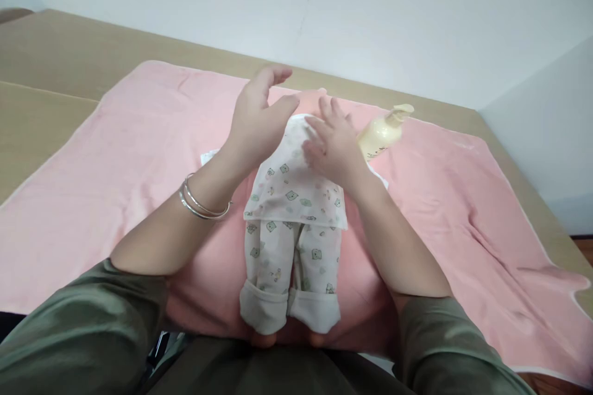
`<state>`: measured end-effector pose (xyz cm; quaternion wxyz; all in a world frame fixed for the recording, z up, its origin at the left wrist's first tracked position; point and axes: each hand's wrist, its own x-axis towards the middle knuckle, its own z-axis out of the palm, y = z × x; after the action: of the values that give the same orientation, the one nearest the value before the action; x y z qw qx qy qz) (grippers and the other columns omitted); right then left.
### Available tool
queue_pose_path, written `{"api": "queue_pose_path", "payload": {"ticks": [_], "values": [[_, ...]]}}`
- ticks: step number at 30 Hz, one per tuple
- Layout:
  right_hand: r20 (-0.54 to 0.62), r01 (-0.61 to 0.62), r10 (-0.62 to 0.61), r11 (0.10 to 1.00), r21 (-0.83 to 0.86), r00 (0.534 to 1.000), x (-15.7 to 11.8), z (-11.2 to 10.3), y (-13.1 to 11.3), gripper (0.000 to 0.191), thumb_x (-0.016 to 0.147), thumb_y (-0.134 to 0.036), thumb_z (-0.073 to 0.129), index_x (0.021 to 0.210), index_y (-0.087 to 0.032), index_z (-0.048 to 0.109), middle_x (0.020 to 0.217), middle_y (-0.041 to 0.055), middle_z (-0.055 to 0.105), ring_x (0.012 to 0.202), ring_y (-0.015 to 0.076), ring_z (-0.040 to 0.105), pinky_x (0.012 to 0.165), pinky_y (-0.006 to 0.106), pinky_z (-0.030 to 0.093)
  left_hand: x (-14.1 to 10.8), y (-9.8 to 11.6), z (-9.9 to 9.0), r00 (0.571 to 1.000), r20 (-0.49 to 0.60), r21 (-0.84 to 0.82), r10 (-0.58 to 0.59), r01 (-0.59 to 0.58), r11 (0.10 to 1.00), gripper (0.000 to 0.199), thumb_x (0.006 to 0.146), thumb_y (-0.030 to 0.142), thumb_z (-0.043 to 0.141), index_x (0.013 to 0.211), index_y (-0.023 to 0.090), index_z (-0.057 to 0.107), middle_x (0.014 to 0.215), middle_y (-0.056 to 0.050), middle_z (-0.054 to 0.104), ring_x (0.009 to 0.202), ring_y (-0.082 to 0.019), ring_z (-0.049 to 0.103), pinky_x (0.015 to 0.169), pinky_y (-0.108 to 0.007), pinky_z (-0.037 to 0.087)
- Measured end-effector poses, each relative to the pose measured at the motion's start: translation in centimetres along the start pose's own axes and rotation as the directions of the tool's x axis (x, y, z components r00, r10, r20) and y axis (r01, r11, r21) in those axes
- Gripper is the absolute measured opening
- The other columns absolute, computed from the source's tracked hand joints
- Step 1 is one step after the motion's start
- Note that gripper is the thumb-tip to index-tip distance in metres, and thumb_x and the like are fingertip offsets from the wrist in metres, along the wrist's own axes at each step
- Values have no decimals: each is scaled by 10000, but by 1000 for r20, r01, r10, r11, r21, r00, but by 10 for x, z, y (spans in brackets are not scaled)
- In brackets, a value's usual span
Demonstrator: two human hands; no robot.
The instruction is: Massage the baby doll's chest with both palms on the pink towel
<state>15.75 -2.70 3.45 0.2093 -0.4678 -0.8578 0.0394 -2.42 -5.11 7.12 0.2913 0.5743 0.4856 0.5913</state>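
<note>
A doll in a white patterned top (291, 194) and matching trousers (273, 256) with rolled cuffs lies on a pink blanket (162, 111), its feet toward me. Two silvery bangles circle the wrist of my left hand (259, 117), which is above the doll's upper left side, fingers curved and apart, with nothing held. Over the chest of the top is my right hand (336, 142), slightly blurred, its fingers spread and empty. Between and beyond my hands, the head is mostly hidden. A pale yellow pump bottle (382, 134) lies tilted just right of my right hand.
Under the blanket is a wooden table (55, 49), its far edge against a white wall (231, 6). The blanket has folds on the right and hangs over the near edge. Part of a brown rounded object shows at the far left corner.
</note>
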Motion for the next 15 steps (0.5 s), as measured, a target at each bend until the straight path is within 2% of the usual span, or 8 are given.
{"api": "queue_pose_path", "payload": {"ticks": [3, 5, 7, 9, 11, 12, 14, 15], "values": [[-223, -21, 9, 999, -50, 975, -4, -38, 14, 489, 1015, -327, 469, 1498, -356, 539, 1730, 14, 384, 1653, 343, 243, 1315, 722, 226, -7, -5, 16, 996, 84, 50, -32, 28, 998, 330, 848, 220, 623, 1171, 248, 680, 1393, -52, 692, 1452, -313, 523, 1290, -511, 341], [-367, -54, 29, 997, -57, 930, -8, -61, 25, 466, 1026, -327, 437, 1478, -360, 544, 1721, 9, 399, 1641, 314, 288, 1322, 669, 268, -10, -5, 28, 984, 170, 35, -45, 40, 999, 297, 884, 268, 618, 1172, 261, 692, 1427, -45, 678, 1471, -311, 516, 1293, -516, 359], [-484, -99, 79, 995, -15, 872, -10, -76, 38, 438, 1007, -291, 453, 1426, -323, 575, 1719, 33, 406, 1633, 298, 312, 1318, 625, 300, -9, 0, 40, 969, 241, -66, -53, 71, 995, 253, 928, 325, 590, 1144, 260, 705, 1411, -45, 689, 1465, -299, 538, 1277, -503, 403], [-550, -149, 155, 987, 55, 821, -10, -85, 54, 430, 963, -239, 496, 1379, -275, 597, 1723, 71, 397, 1644, 287, 287, 1309, 583, 327, -2, 13, 53, 938, 336, -233, -85, 170, 957, 285, 993, 362, 479, 1112, 248, 712, 1334, -43, 727, 1450, -274, 572, 1257, -486, 440], [-559, -202, 236, 972, 123, 795, -8, -90, 68, 458, 924, -205, 530, 1376, -246, 587, 1740, 93, 359, 1662, 284, 234, 1310, 565, 326, 9, 30, 66, 871, 467, -407, -153, 365, 837, 434, 1051, 367, 296, 1088, 231, 707, 1230, -37, 761, 1445, -239, 590, 1225, -455, 470], [-547, -230, 275, 961, 150, 791, -8, -91, 73, 473, 927, -205, 528, 1396, -248, 568, 1752, 93, 334, 1668, 284, 211, 1316, 569, 309, 16, 39, 73, 823, 531, -488, -200, 490, 722, 513, 1068, 375, 209, 1063, 216, 697, 1182, -41, 769, 1446, -215, 590, 1198, -423, 483], [-507, -285, 342, 940, 188, 791, -7, -94, 78, 505, 965, -220, 493, 1469, -234, 507, 1769, 110, 284, 1672, 285, 195, 1337, 564, 257, 31, 53, 88, 723, 644, -542, -250, 661, 519, 591, 1075, 487, 171, 1076, 182, 677, 1166, -76, 757, 1436, -244, 600, 1084, -404, 559], [-483, -308, 368, 930, 201, 795, -7, -94, 78, 534, 982, -223, 468, 1516, -195, 466, 1773, 138, 262, 1670, 287, 202, 1345, 544, 241, 37, 57, 97, 694, 674, -553, -253, 702, 449, 583, 1067, 530, 217, 1112, 154, 661, 1247, -113, 727, 1447, -272, 589, 1042, -382, 585]]}}
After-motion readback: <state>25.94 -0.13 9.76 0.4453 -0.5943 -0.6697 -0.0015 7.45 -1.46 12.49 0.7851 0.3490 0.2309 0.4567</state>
